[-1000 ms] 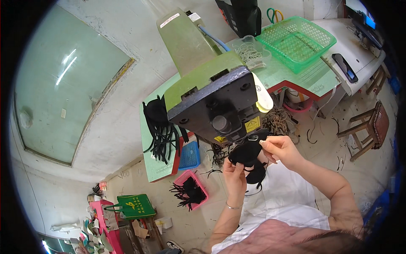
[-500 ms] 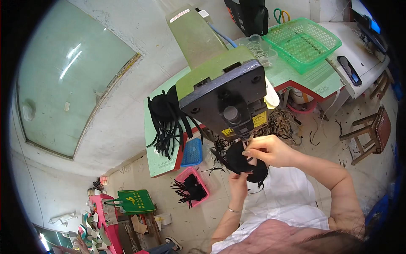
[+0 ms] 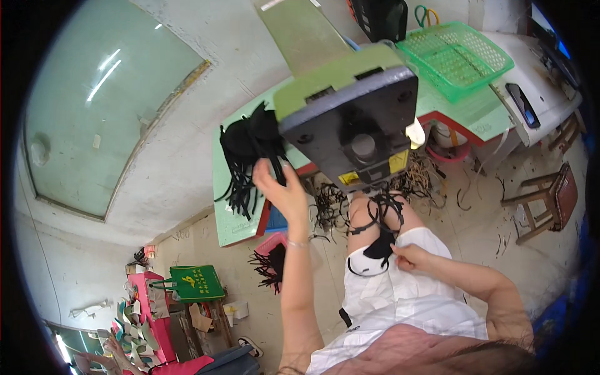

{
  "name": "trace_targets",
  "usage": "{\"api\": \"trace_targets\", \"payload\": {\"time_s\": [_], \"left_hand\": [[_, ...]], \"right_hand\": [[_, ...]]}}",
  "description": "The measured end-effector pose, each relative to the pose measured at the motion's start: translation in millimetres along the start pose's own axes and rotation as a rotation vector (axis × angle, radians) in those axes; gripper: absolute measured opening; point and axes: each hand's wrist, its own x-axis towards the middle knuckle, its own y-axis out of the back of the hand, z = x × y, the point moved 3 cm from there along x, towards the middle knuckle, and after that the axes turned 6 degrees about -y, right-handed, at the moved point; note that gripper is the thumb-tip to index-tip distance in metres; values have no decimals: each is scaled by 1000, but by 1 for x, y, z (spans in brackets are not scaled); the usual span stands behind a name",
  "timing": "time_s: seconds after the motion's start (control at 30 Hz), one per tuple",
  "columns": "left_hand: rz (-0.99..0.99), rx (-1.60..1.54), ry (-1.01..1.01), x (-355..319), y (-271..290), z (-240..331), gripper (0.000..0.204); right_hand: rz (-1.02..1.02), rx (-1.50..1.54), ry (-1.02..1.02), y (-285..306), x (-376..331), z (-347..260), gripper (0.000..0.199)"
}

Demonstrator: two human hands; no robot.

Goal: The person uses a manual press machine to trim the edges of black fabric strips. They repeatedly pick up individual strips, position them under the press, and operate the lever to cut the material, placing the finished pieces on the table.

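My left hand [image 3: 280, 187] reaches up to a pile of black fringed strap pieces [image 3: 247, 147] on the green table [image 3: 232, 215]; its fingers pinch a black strip at the pile's right edge. On my lap, my right hand [image 3: 407, 256] grips a black looped strap piece [image 3: 378, 247], which lies across my knee and white shorts. A green and grey press machine [image 3: 356, 122] hangs over my knees between the two hands.
A green mesh basket [image 3: 456, 56] and a dark phone [image 3: 524, 105] lie on the table at right. Black scraps [image 3: 325, 206] litter the floor by a pink bin [image 3: 270, 250]. A wooden stool [image 3: 550, 194] stands at right, a green bag [image 3: 197, 281] lower left.
Both hands were together on a black piece under the machine. My left hand has swung left to the pile, and my right hand has dropped to my lap with the piece.
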Motion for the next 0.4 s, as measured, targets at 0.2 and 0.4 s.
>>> {"api": "trace_targets", "payload": {"time_s": [0.2,0.4], "left_hand": [[-1096,-134,386,-201,-29,28,52],[-862,-166,375,-225,-28,27,55]], "right_hand": [[-4,351,97,-33,11,-9,28],[80,22,525,-39,-33,-29,22]]}}
